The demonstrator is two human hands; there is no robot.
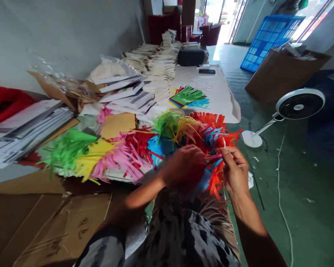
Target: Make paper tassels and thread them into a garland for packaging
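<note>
My left hand [183,167] is closed around a bunch of fringed coloured paper strips [203,133], red, orange, blue, yellow and green, held above my lap. My right hand [233,168] pinches the same bunch from the right, fingers curled on the orange and pink strips. Just left of my hands a row of fringed paper pieces [100,155] in green, yellow, pink and red lies on the table's near end.
A long table [225,100] carries stacks of white paper [25,126], cream bundles [158,66], another fringed paper pile [187,96] and a black box [191,57]. Flattened cardboard [44,218] lies at the lower left. On the green floor stand a white fan [297,105], a cardboard box [284,70] and a blue crate [269,37].
</note>
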